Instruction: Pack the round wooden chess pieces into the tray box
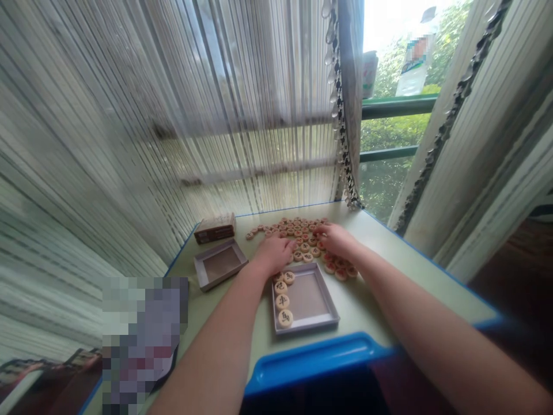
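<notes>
My left hand [275, 253] reaches past the far left corner of a shallow open box [309, 294], its fingers stretched over round wooden xiangqi pieces [305, 246]. Black-marked xiangqi pieces [282, 301] stand in a column along the box's left side, with one more beside the far end. On the right of the pile, my right hand [339, 239] has bent fingers apart, tips touching pieces. No piece shows clearly lifted in either hand. Red-marked pieces [341, 271] lie bunched under and beside my right wrist. Both hands partly cover the pile.
Another shallow box part [220, 264] lies left of my left hand, with a small brown box [215, 227] behind it. A blue tray-like edge [317, 357] runs along the near side. String curtains hang behind the table; a bottle [415, 63] stands at the window.
</notes>
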Demonstrator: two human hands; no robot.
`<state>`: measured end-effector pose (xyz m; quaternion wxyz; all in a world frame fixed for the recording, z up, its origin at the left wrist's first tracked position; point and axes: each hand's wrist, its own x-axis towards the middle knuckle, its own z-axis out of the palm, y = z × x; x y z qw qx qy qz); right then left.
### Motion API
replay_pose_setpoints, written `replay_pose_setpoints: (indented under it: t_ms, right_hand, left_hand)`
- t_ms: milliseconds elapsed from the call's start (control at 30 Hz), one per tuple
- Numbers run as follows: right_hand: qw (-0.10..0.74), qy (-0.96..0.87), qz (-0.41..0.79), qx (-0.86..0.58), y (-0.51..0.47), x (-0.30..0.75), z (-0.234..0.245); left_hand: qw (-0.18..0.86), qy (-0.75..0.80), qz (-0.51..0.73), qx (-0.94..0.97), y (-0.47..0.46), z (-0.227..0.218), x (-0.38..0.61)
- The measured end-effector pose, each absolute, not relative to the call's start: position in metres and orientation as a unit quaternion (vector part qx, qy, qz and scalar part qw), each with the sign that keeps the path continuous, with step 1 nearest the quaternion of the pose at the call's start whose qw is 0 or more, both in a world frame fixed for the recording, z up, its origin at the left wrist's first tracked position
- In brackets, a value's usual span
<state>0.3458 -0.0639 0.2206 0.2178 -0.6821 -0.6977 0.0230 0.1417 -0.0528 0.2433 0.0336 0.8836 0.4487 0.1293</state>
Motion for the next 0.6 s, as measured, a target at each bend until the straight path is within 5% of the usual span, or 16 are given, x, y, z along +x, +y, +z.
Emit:
replay_pose_setpoints:
  t_ms: [600]
  right_hand:
    - [0.199, -0.685, 0.026, -0.701, -0.065, 0.346, 0.221]
  left_hand:
    - [-0.043, 0.463, 0.094, 0.88, -0.04, 0.243, 0.128]
